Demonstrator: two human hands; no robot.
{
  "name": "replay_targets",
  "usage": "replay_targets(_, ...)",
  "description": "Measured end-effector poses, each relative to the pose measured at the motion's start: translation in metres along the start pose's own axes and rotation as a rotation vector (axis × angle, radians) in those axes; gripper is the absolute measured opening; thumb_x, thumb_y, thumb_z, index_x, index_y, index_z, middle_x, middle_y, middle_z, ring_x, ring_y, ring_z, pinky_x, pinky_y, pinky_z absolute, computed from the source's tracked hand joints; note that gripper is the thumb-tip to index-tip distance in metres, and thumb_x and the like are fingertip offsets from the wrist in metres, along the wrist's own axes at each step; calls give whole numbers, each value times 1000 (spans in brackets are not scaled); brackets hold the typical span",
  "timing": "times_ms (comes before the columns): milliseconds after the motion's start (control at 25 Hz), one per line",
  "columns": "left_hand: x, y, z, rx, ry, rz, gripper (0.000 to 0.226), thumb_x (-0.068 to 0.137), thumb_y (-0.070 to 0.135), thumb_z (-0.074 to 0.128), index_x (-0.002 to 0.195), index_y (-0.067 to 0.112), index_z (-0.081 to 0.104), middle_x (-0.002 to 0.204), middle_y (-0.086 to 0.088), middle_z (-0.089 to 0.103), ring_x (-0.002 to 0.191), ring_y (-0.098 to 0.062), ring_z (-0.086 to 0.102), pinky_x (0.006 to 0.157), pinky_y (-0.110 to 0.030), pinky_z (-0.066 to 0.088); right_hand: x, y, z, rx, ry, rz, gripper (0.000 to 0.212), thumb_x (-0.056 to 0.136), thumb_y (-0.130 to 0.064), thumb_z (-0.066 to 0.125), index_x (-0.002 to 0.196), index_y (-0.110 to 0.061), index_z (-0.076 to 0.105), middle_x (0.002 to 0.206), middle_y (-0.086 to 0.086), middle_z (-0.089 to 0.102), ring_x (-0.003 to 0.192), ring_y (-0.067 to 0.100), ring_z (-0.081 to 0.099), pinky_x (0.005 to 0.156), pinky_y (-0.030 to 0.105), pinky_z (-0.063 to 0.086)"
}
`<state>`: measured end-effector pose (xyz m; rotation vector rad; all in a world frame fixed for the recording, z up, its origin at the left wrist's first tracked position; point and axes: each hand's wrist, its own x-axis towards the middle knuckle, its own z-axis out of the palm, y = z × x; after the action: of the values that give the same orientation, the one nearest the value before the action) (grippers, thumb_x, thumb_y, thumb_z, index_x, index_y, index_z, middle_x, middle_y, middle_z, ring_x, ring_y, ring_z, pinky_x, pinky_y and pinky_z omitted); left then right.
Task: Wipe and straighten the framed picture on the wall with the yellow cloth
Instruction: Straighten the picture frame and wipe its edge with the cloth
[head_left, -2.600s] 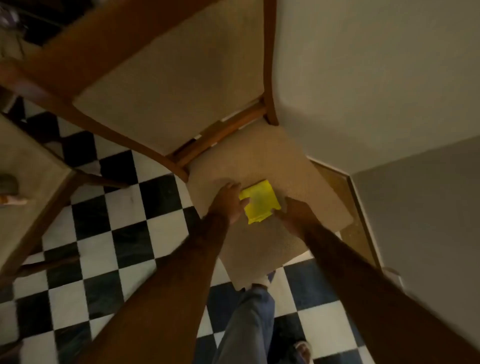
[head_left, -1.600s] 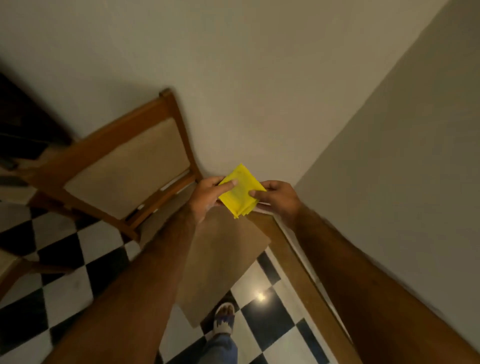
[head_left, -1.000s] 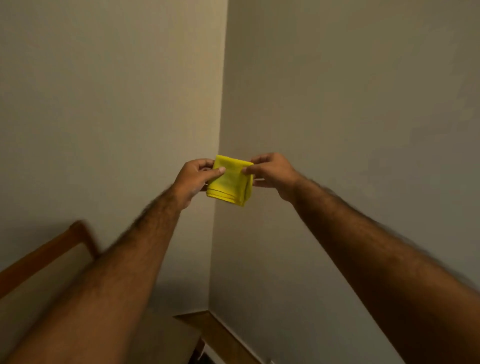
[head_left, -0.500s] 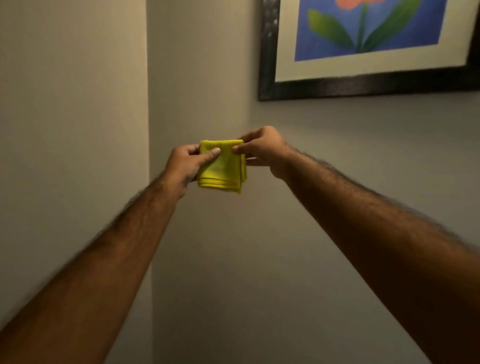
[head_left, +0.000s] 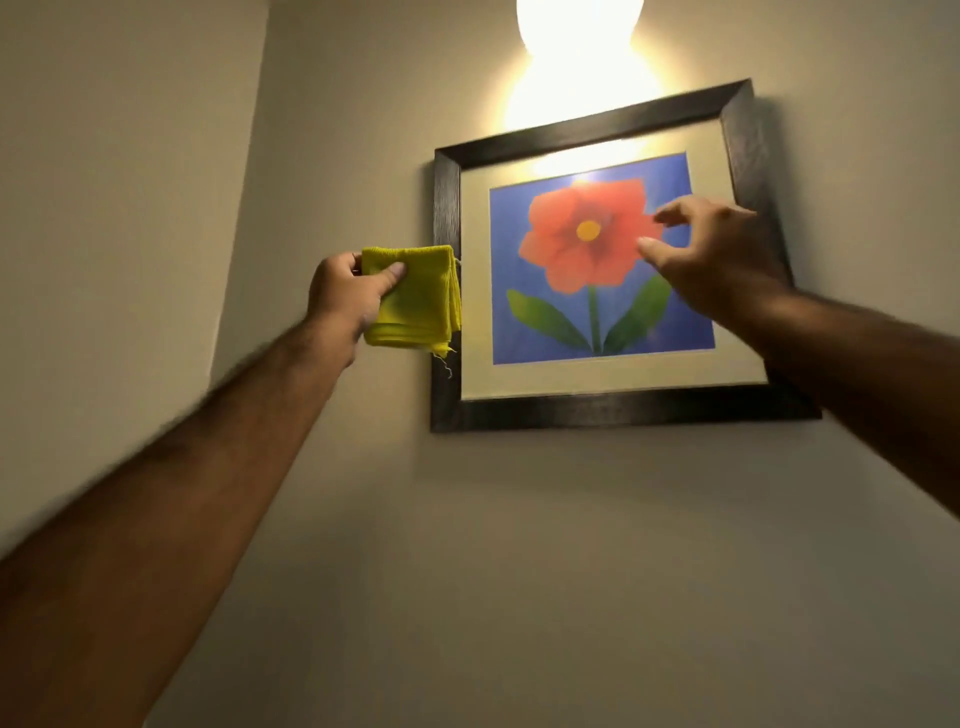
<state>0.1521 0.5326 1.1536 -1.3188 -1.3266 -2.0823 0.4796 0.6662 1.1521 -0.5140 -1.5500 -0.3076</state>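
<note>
Where the lamp above the frame runs off the top edge, its glare washes out the wall around it and throws a bright patch on the upper glazing, so the fitting's shape cannot be made out. Both forearms are blurred and cut off at the lower corners. The framed picture hangs on the wall near a room corner; it has a dark, wood-grained rectangular moulding, a cream mount, and a print of a red flower with a yellow centre and green leaves on blue. Its top rail rises toward the right. The right hand covers part of the print and the right rail; it is loosely spread, fingers curled, grasping nothing, and whether it touches the glass cannot be told. The left hand pinches the yellow cloth, thumb on its face, fingers behind. The cloth is folded into a thick square of knitted-looking fabric with a loose thread at its lower corner, and it overlaps the frame's left rail; contact cannot be confirmed.
</note>
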Motion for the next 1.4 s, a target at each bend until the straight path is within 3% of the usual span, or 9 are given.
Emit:
replay_targets(160,55,8,23,137,163,42,43,82,39,77,111,8,71,113,-14,74,105,-33,69,92,-43,57,16,75,-23,-267,17,32,76,97,-52,50,155,-5,36,165,15,32,155,31,25,123,44,26)
replay_targets(280,74,-8,36,216,192,25,35,83,37,77,99,6,72,107,-19,75,101,-35,70,88,-44,58,4,101,-13,-343,-127,18,102,87,-76,30,162,-8,18,172,8,11,160,22,6,127,38,12)
replay_targets(400,78,-12,52,271,246,80,34,85,34,77,99,4,70,108,-20,75,99,-36,68,77,-38,51,0,113,0,-353,-136,-4,117,78,-91,13,164,-12,7,173,2,-3,160,15,-2,126,35,7)
replay_targets(520,65,-12,63,383,351,340,42,87,22,76,119,1,59,123,-22,66,111,-38,63,85,-39,50,-4,118,15,-335,-75,8,119,75,-93,9,164,-13,0,173,0,-11,159,12,-9,127,34,3)
replay_targets(680,49,-23,67,752,471,714,21,90,17,63,109,8,65,130,-17,59,122,-37,54,97,-52,45,-11,123,32,-391,15,-16,116,80,-89,8,163,-9,0,173,5,-9,160,16,-8,128,34,1)
replay_targets(840,32,-34,75,674,272,814,37,99,26,53,120,1,71,123,-20,71,113,-38,65,97,-44,51,-11,125,36,-421,59,-29,114,83,-86,9,162,-4,5,173,10,-3,160,21,-2,129,36,4)
replay_targets(1000,-17,-73,83,618,128,726,59,103,38,47,148,0,46,157,-18,45,148,-30,40,121,-45,35,-11,125,36,-410,62,-36,114,83,-85,10,162,-4,6,173,10,-2,160,21,-1,129,37,4)
replay_targets(1200,-67,-113,67,725,34,731,83,100,65,26,157,4,30,167,-14,27,156,-27,24,126,-45,25,-11,124,36,-406,80,-44,115,83,-86,10,162,-3,7,173,12,0,160,23,0,128,35,3)
replay_targets(1400,-32,-81,78,848,-69,647,109,84,85,3,162,8,1,172,-10,-4,159,-21,-4,129,-38,2,-10,126,39,-426,102,-60,117,82,-86,9,161,0,9,172,16,3,160,26,2,129,39,6)
